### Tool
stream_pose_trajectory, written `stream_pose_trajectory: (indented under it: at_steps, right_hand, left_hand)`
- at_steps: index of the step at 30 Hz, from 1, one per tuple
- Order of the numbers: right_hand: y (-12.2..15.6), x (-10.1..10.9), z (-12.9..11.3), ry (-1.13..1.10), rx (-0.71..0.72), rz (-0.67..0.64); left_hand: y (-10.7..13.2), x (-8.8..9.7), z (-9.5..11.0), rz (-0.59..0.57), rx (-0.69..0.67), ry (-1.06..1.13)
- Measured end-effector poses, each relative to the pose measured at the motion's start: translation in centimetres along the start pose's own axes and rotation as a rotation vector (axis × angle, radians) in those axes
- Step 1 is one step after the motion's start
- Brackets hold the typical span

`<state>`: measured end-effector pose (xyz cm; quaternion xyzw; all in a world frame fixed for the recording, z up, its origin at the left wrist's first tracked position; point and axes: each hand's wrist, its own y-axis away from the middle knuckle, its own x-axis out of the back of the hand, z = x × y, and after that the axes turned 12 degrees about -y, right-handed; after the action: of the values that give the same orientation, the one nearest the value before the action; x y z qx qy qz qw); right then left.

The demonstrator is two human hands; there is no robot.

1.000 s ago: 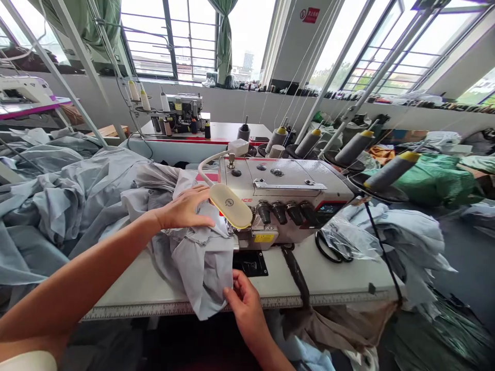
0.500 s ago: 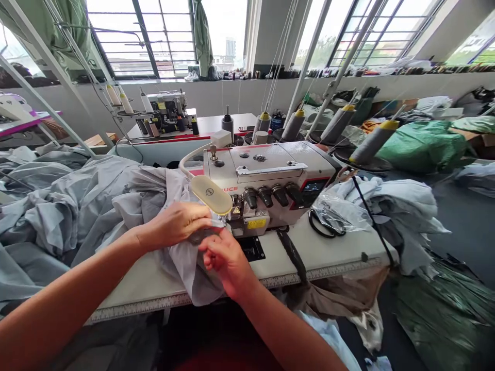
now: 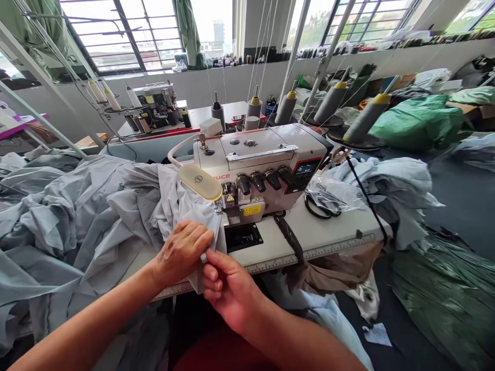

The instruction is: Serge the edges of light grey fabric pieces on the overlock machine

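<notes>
Both hands are shifting away from the lamp [image 3: 201, 183] since half a second ago, now sitting lower, near the table's front edge. Taking the hands as the dial's centre, the lamp is hanging at 12 o'clock, and the grey cloth [image 3: 193, 208] is running from under it down to the hands, its bulk heaping out towards 9 and 10 and leaving the picture there. The right hand [image 3: 232, 288] is pinching a small pale bit of the cloth narrowly between thumb and forefinger. The left hand [image 3: 183, 247] is bending over the cloth just beside; its thumb and fingertips are hiding, so I cannot tell whether it is gripping.

At 1 o'clock the machine [image 3: 255, 149] is standing on the table [image 3: 317, 237]; lamp and cloth are covering most of its needle area, and the lamp is blocking the start of its red lettering. The screen [image 3: 306, 167] at 2 is glowing too small for sure reading. Beyond it, thread cones [image 3: 365, 118] are leaning. Clear plastic [image 3: 332, 193] is lying near a black loop [image 3: 319, 208], partly masking it. At 11 a second machine [image 3: 157, 103] is standing well apart, its details blurring.
</notes>
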<state>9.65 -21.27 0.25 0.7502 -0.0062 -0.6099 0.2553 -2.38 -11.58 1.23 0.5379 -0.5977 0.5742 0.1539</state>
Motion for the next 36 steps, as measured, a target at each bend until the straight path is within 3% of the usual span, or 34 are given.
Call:
stream_pose_trajectory:
  at_steps: [2,5,7,13,19,23,28,30,36]
  right_hand:
    - [0.3,1.2,-0.5,0.176,0.121,0.029]
    - [-0.5,3.7,-1.9,0.561,0.579,0.154]
    - [-1.9,5.1,-2.7,0.721,0.782,0.223]
    - [-5.6,6.4,-2.7,0.7,0.578,0.108]
    - [-4.6,6.6,-2.9,0.608,0.507,0.093]
    - [-4.0,6.8,-3.1,0.609,0.5,0.091]
    - [-4.1,6.3,-3.4,0.632,0.521,0.046]
    - [-4.3,6.0,-3.5,0.645,0.535,0.042]
    - [-4.8,5.8,-3.6,0.683,0.577,0.136]
  left_hand:
    - [-0.3,-1.1,0.3,0.008,0.025,-0.008]
    - [-0.9,-1.5,-0.1,-0.011,0.071,0.029]
    - [-1.4,-1.3,-0.6,-0.038,0.125,0.082]
    - [-3.3,-0.1,-1.8,-0.181,0.297,0.26]
    - [-4.8,1.1,-2.4,-0.286,0.304,0.465]
    - [-4.1,0.7,-1.6,-0.301,0.224,0.485]
    - [-2.5,-0.5,-0.1,-0.294,-0.002,0.137]
    - [-2.2,-0.8,0.0,-0.302,-0.016,0.128]
    - [-2.5,-0.1,-1.7,-0.362,0.273,0.491]
